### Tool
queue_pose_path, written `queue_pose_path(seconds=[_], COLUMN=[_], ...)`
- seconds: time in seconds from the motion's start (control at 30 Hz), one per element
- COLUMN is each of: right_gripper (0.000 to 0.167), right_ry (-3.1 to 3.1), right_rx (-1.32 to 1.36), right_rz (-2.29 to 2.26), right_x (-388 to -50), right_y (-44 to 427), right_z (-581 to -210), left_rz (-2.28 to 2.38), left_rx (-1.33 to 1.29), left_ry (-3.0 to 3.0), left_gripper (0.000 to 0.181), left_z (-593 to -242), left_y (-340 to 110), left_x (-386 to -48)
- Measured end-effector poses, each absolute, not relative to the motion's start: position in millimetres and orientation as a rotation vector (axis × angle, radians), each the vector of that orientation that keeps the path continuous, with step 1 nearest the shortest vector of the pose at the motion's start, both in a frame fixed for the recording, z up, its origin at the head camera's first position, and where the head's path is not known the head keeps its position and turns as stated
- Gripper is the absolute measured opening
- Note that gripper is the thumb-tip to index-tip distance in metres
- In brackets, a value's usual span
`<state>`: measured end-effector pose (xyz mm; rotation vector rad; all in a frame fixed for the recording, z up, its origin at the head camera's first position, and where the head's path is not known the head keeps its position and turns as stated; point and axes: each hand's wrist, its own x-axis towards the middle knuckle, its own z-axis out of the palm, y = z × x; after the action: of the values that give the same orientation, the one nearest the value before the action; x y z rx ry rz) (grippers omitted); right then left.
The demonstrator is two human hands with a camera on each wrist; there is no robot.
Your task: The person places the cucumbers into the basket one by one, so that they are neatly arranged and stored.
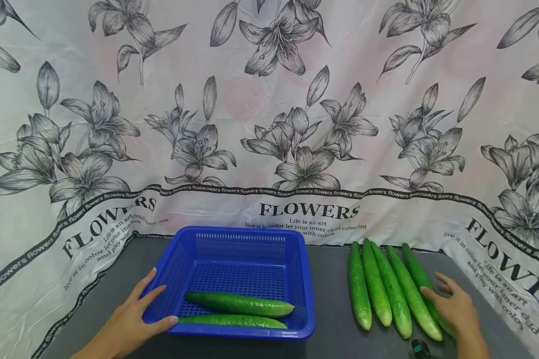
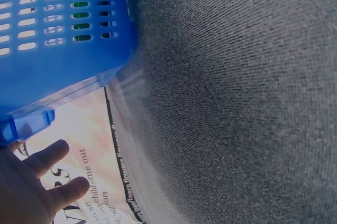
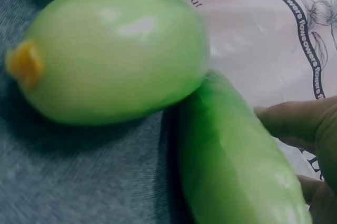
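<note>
A blue plastic basket (image 1: pixel 310 299) stands on the grey table, with two green cucumbers (image 1: pixel 240 304) lying crosswise in its near part. At its left side my left hand (image 1: pixel 128 316) has its fingers spread and its thumb at the near rim's corner. The left wrist view catches outstretched fingers (image 2: pixel 68 188) below the basket's side wall (image 2: pixel 52 71). Several more cucumbers (image 1: pixel 397 294) lie side by side to the right. Beside the rightmost cucumber (image 1: pixel 417 269) is my right hand (image 1: pixel 455 304), fingers apart, a fingertip at its side; in the right wrist view, fingers (image 3: pixel 295 121) border a cucumber (image 3: pixel 231 155).
A white cloth (image 1: pixel 269 149) printed with flowers and lettering hangs behind and at both sides of the table (image 1: pixel 330 299). Near the front edge, a small black object (image 1: pixel 419 349) lies below the right-hand cucumbers, partly cut off by the frame.
</note>
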<state>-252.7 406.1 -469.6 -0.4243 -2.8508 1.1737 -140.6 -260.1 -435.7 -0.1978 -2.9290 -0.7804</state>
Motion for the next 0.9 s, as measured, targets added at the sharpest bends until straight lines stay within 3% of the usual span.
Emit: queue_pose_path(seconds=[0.6, 0.9], right_gripper=[0.070, 0.074], right_ry=[-2.886, -2.807], right_rx=[-0.593, -0.600], right_rz=[0.961, 1.027], right_x=[-252.6, -247.7], right_y=[403.8, 402.6], right_z=[-466.7, -451.0], left_rz=[-0.769, -0.741], left_rx=[-0.192, -0.194], left_ry=[-2.939, -2.900], left_gripper=[0.077, 0.078], left_z=[-436.8, -437.5], left_y=[-260.4, -259.6], left_x=[-141.5, -140.6])
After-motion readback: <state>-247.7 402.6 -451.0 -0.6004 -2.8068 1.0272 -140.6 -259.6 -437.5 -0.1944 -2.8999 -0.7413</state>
